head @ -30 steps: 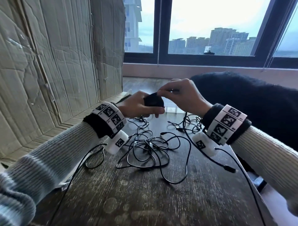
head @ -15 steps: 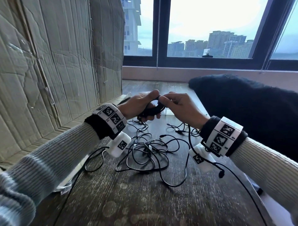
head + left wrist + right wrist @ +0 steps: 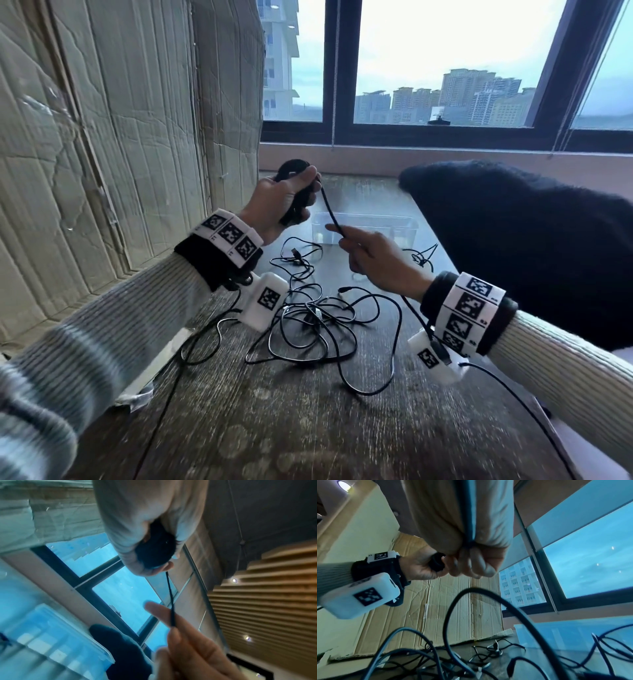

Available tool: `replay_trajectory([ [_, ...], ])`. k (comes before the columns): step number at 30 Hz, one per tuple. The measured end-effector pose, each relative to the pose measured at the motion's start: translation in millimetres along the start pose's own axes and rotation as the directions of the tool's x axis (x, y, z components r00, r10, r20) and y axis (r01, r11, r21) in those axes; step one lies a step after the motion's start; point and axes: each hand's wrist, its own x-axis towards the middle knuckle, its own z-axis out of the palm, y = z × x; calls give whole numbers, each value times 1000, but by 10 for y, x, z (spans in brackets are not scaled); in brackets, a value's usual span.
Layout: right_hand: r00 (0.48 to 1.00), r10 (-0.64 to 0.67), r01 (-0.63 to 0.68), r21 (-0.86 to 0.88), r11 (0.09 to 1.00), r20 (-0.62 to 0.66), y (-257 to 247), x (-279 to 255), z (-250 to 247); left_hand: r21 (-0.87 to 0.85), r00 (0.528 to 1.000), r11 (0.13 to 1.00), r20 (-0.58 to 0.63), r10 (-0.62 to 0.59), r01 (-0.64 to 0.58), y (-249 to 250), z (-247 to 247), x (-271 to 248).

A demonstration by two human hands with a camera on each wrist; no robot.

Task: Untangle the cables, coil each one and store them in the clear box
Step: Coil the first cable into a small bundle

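Observation:
My left hand [image 3: 291,202] is raised above the table and grips a black coil of cable [image 3: 294,168], also seen as the dark coil [image 3: 154,547]. A taut black strand [image 3: 330,214] runs from the coil down to my right hand [image 3: 363,253], which pinches the strand [image 3: 171,609] between thumb and fingers. The same cable's tail [image 3: 416,313] hangs past my right wrist, its plug [image 3: 442,353] dangling there. A tangle of black cables [image 3: 315,315] lies on the dark wooden table [image 3: 308,428]. The clear box [image 3: 366,228] stands behind my hands.
A wall of flattened cardboard [image 3: 120,137] closes off the left side. A dark fuzzy cloth [image 3: 531,246] lies over the table's right part. The window [image 3: 445,68] and its sill are at the back. Wrist camera leads [image 3: 513,394] trail off the table's front.
My left hand lifted the coil up and to the left. My right hand drew away to the right and down, pulling a straight strand out between the hands.

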Motion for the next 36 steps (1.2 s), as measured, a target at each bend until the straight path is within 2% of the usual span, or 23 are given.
replay_trajectory([
  [4,992,16,-7,-74,997,122,-59,40,-17,-221,994,974,-90,-63,42,62,76,-10],
  [6,980,63,-50,-74,996,190,-108,24,-18,-229,989,972,-119,-89,60,107,69,9],
  [10,947,171,-186,31,982,272,-202,-35,5,-226,999,973,-3,-54,52,120,57,14],
  [11,943,183,-203,45,978,277,-221,-52,22,-255,999,966,-14,-36,31,121,62,23],
  [13,941,173,-191,32,981,290,-281,-116,52,-258,990,966,-141,-17,-20,117,59,70],
  [14,941,149,-156,-2,988,304,-316,-150,67,-176,978,982,-209,26,-63,111,53,94],
  [15,940,116,-104,-53,993,319,-372,-185,64,-22,965,994,-240,103,-112,95,30,126],
  [16,942,69,-27,-132,991,328,-435,-205,39,193,955,969,-222,196,-154,72,0,145],
  [17,946,18,56,-218,974,325,-506,-209,-1,430,951,884,-150,270,-183,45,-27,136],
  [18,949,-34,132,-298,945,314,-579,-194,-55,635,952,745,-45,303,-207,7,-55,114],
  [19,950,-83,195,-363,911,302,-654,-171,-118,768,954,596,62,292,-232,-41,-88,90],
  [20,949,-134,246,-411,878,284,-711,-130,-190,833,957,490,148,250,-258,-89,-110,46],
  [21,947,-187,292,-461,838,259,-746,-72,-270,837,959,472,210,189,-277,-135,-129,12],
  [24,957,-257,283,-638,716,135,-765,147,-524,720,951,646,309,28,-253,-214,-95,-112],
  [26,967,-249,227,-600,767,47,-727,278,-639,665,935,713,353,-36,-224,-215,-25,-187],
  [28,972,-236,209,-496,843,8,-642,376,-670,638,915,740,395,-79,-211,-191,36,-246],
  [32,984,-176,155,-319,935,-37,-490,435,-621,556,883,797,465,-62,-237,-124,35,-270],
  [34,989,-133,113,-250,962,-65,-408,404,-574,493,895,842,444,-26,-220,-85,25,-261],
  [36,991,-94,73,-206,976,-94,-300,354,-508,444,940,882,341,-2,-159,-51,20,-254],
])
